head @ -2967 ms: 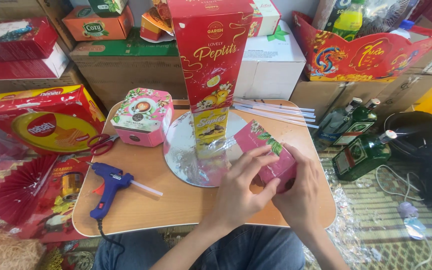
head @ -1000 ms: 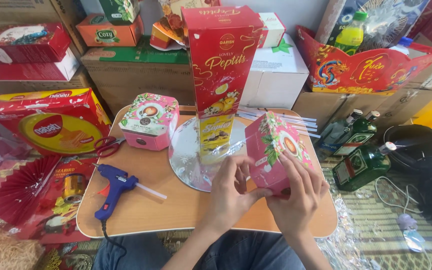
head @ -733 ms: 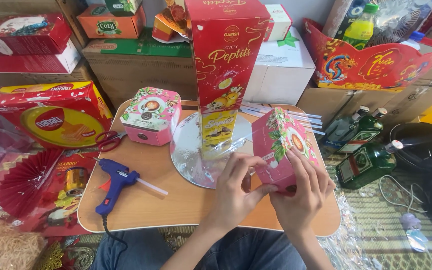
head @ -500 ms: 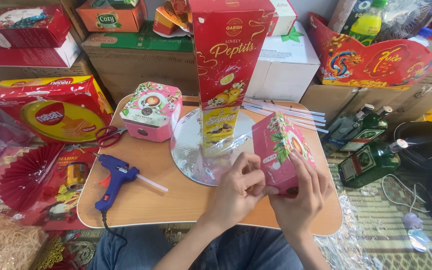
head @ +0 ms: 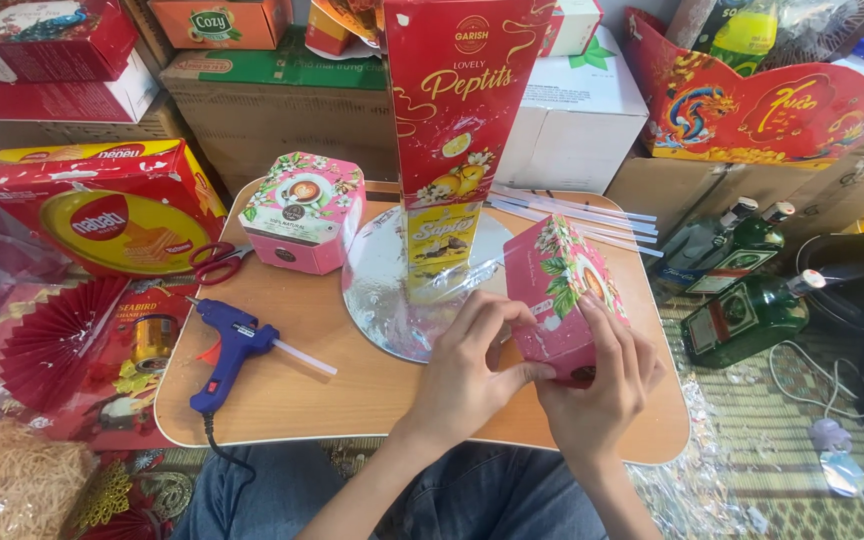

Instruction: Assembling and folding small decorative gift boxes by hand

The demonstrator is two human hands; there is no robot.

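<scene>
A pink floral carton is held tilted above the near right part of the wooden worktop, just in front of a round silver board. It is gripped from both sides: the left hand is curled against its near left face, with the fingers bent and pinching the carton's lower edge, while the right hand is wrapped under and round its right side, fingers pressed flat against the printed face.

On the silver board a tall red box is stood upright, with clear film around its base. To the left of the board a pink octagonal box is set, and red-handled scissors are laid beside it. A blue glue gun is rested on the near left of the worktop, its cord hung over the edge. Clear glue sticks are laid at the far right edge.

Beyond the worktop on the right, green glass bottles are laid on the floor. On the left a red biscuit box and a red paper fan are seen
</scene>
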